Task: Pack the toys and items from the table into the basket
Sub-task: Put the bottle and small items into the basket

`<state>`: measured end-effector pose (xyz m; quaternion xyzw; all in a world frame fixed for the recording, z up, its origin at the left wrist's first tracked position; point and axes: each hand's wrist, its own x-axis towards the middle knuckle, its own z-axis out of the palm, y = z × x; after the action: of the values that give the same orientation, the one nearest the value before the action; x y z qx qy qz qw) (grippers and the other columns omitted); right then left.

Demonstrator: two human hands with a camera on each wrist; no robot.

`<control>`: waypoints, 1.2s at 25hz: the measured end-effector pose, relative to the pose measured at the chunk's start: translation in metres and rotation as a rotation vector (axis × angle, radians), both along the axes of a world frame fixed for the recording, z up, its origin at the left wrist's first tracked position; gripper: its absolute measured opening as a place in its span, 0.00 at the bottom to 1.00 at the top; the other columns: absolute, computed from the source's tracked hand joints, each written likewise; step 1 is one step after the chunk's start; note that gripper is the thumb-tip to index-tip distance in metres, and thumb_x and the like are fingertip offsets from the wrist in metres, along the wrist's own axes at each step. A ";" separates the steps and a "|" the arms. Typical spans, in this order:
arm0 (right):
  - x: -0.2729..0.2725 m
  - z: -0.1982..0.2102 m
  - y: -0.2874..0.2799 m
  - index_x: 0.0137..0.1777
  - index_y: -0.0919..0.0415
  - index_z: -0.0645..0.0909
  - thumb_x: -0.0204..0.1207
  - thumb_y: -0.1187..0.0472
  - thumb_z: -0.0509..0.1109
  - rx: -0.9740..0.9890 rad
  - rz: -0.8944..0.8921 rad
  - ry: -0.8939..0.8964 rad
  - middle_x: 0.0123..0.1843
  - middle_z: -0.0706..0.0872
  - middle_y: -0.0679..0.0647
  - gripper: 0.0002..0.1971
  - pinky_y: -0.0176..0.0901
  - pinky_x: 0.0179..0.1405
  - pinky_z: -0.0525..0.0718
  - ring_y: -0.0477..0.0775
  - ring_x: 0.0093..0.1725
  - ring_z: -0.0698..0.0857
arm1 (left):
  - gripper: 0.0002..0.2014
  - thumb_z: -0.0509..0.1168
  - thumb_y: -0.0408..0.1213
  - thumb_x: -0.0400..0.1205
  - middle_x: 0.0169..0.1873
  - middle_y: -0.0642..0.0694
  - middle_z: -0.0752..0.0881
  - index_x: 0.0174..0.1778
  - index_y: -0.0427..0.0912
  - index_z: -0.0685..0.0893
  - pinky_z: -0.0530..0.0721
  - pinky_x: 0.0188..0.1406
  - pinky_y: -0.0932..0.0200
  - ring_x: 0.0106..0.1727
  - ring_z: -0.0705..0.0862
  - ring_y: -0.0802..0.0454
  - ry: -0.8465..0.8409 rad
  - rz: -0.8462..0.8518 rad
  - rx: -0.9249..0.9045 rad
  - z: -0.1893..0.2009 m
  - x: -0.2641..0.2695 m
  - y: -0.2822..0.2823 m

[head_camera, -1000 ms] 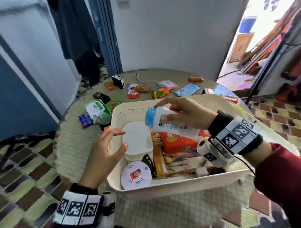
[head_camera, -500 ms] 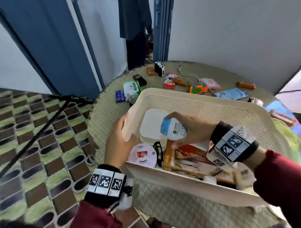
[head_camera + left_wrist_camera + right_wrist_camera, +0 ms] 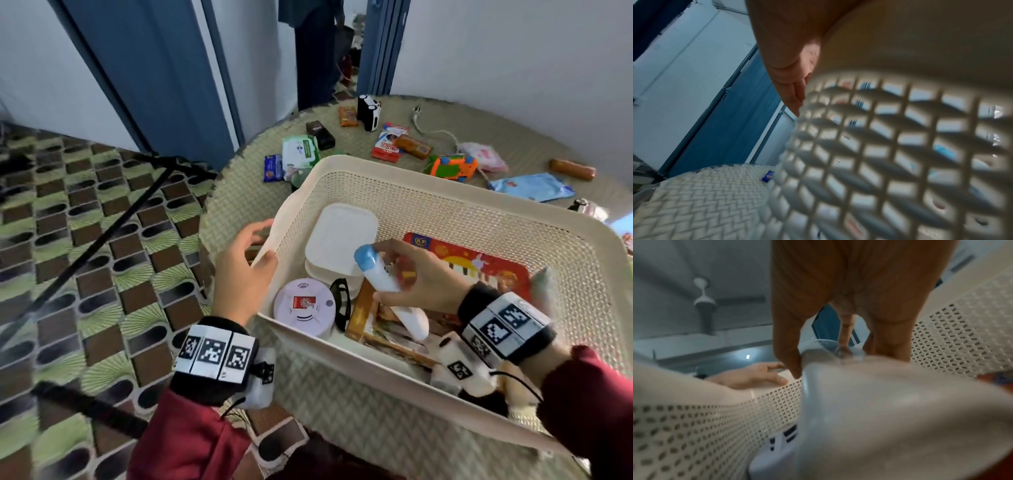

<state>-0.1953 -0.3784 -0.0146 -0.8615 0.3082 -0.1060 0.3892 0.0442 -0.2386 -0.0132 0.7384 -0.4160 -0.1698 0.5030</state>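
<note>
The basket (image 3: 445, 192) sits on the table (image 3: 534, 144), toy car (image 3: 452, 168) behind it, bottle (image 3: 380, 274) seemingly inside.

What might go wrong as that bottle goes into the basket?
The white bottle with the blue cap is going in slanted, so it may roll onto the black sunglasses. The cream perforated plastic basket looks tipped where the left hand holds its rim; it might slide on the woven table.

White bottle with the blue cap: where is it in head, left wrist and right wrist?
Head: white bottle with blue cap, centre, in the right hand inside the cream perforated plastic basket.
Left wrist: not clearly visible; basket mesh fills the view.
Right wrist: centre-bottom, blurred white body under the fingers.
Shared landmark: the basket wall.
</note>
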 end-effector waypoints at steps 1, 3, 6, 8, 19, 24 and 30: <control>0.000 -0.001 0.000 0.68 0.46 0.71 0.63 0.56 0.82 0.032 0.009 0.008 0.57 0.83 0.51 0.34 0.50 0.56 0.84 0.54 0.53 0.84 | 0.21 0.66 0.24 0.78 0.56 0.51 0.85 0.63 0.49 0.82 0.76 0.53 0.72 0.57 0.82 0.57 0.004 0.001 -0.003 0.000 0.001 0.000; -0.001 -0.005 0.001 0.72 0.48 0.69 0.68 0.63 0.77 0.079 0.062 0.039 0.59 0.83 0.51 0.34 0.39 0.53 0.83 0.52 0.51 0.85 | 0.21 0.66 0.24 0.78 0.55 0.52 0.86 0.63 0.49 0.82 0.76 0.53 0.76 0.57 0.83 0.59 0.002 0.017 0.001 0.000 0.000 0.001; 0.000 -0.012 0.007 0.75 0.53 0.59 0.73 0.67 0.72 0.132 0.180 0.088 0.59 0.80 0.51 0.34 0.23 0.44 0.78 0.49 0.44 0.84 | 0.20 0.66 0.24 0.78 0.55 0.54 0.86 0.63 0.49 0.82 0.75 0.54 0.78 0.55 0.82 0.66 -0.007 0.038 0.010 0.004 -0.003 0.002; -0.001 -0.018 0.010 0.74 0.53 0.57 0.75 0.64 0.71 0.174 0.235 0.141 0.55 0.81 0.52 0.32 0.23 0.40 0.79 0.50 0.42 0.84 | 0.20 0.65 0.24 0.78 0.55 0.56 0.85 0.63 0.48 0.82 0.74 0.53 0.81 0.53 0.81 0.73 -0.007 0.046 0.013 0.005 -0.005 0.001; 0.009 -0.088 0.029 0.71 0.47 0.69 0.69 0.58 0.73 -0.079 0.446 0.496 0.66 0.75 0.55 0.30 0.47 0.63 0.71 0.57 0.65 0.76 | 0.20 0.68 0.25 0.78 0.56 0.55 0.86 0.64 0.48 0.83 0.78 0.57 0.72 0.55 0.84 0.64 -0.051 0.094 0.059 0.008 -0.009 0.002; 0.004 -0.091 0.028 0.72 0.44 0.66 0.71 0.54 0.73 -0.174 0.486 0.613 0.64 0.67 0.55 0.30 0.48 0.52 0.78 0.60 0.60 0.77 | 0.20 0.68 0.25 0.78 0.55 0.56 0.86 0.64 0.48 0.83 0.78 0.56 0.75 0.55 0.83 0.67 -0.029 0.106 0.065 0.010 -0.011 0.003; 0.006 -0.090 0.022 0.72 0.43 0.66 0.69 0.50 0.74 -0.204 0.569 0.639 0.63 0.67 0.55 0.32 0.48 0.50 0.80 0.59 0.57 0.79 | 0.20 0.68 0.25 0.78 0.57 0.55 0.86 0.64 0.47 0.83 0.78 0.57 0.74 0.56 0.83 0.67 -0.019 0.106 0.059 0.011 -0.011 0.004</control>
<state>-0.1894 -0.3561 -0.1049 -0.9357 0.1517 0.2473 0.2008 0.0332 -0.2348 -0.0026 0.7754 -0.3759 -0.1480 0.4853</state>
